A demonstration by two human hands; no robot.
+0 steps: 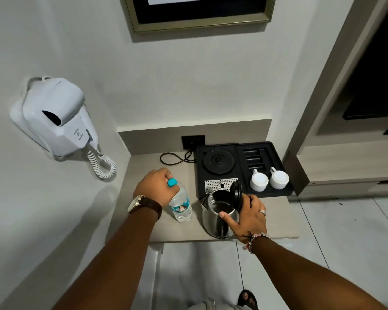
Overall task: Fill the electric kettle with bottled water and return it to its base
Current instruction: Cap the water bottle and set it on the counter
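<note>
White walls (177, 86) meet in a corner at the far left. On the left wall hangs a white hairdryer (54, 117) with a coiled cord (101, 164). High on the far wall is a gold-edged frame (199, 21), dark inside. A beige shelf (141, 175) sits in the corner, with a low upstand (161, 139) behind it that carries a black socket (193, 142). To the right stands a grey-brown wood unit (336, 162) with a dark recess (374, 86). The floor (323, 253) is pale, glossy tile with thin joints. The light is soft and even, with faint shadows on the left wall.
</note>
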